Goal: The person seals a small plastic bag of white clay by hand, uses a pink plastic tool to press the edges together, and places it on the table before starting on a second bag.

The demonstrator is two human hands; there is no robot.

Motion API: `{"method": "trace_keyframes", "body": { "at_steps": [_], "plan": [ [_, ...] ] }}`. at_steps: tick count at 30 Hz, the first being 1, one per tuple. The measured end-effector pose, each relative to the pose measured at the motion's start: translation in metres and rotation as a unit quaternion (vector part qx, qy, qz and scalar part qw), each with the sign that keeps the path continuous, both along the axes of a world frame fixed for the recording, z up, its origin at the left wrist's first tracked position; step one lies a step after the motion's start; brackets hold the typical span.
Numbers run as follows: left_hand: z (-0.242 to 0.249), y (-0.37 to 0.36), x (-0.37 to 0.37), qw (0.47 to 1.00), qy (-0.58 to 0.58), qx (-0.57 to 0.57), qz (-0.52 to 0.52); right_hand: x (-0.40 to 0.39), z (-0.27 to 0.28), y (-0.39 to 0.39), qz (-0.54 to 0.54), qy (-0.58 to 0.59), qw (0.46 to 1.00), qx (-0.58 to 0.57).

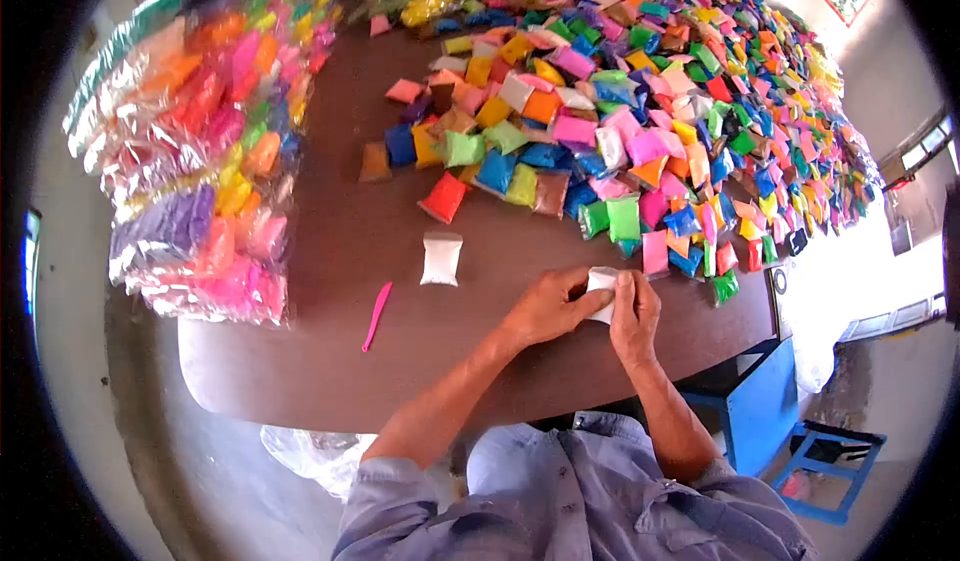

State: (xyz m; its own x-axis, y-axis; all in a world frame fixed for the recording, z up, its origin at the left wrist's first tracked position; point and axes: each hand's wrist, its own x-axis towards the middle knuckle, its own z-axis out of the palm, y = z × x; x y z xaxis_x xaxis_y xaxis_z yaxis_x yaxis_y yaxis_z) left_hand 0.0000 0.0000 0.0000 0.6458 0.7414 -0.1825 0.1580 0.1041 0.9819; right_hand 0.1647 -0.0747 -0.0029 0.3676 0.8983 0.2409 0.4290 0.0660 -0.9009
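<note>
Close to the table's front edge, both my hands grip one small white packet (pixel 601 283). My left hand (pixel 553 306) has its fingers closed on the packet's left side. On its right side, my right hand (pixel 635 313) pinches the packet with thumb and fingers. Part of the packet is hidden behind my fingers. Another white packet (pixel 441 261) lies flat on the table to the left of my hands. Farther left rests a slim pink plastic tool (pixel 377 316), knife-like in shape, touching neither hand.
A large heap of small coloured packets (pixel 620 111) spreads over the back and right of the brown table (pixel 330 211). Clear bags of coloured packets (pixel 205 231) are stacked along the left edge. A blue stool (pixel 830 471) stands on the floor at the right.
</note>
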Motion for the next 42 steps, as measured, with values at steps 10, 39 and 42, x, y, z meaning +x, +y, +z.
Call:
{"method": "trace_keyframes", "body": {
  "at_steps": [10,39,42],
  "plan": [
    [-0.006,0.004,-0.007,0.989,-0.056,0.135,0.037,-0.002,-0.011,0.008,0.002,0.000,1.000,0.011],
    [-0.003,0.005,-0.010,0.984,-0.061,0.160,0.054,-0.003,-0.005,0.007,0.033,-0.018,0.999,0.031],
    [0.000,0.001,-0.009,0.983,-0.073,0.155,0.059,-0.003,-0.008,0.007,0.007,0.002,0.999,0.039]
  ]
}}
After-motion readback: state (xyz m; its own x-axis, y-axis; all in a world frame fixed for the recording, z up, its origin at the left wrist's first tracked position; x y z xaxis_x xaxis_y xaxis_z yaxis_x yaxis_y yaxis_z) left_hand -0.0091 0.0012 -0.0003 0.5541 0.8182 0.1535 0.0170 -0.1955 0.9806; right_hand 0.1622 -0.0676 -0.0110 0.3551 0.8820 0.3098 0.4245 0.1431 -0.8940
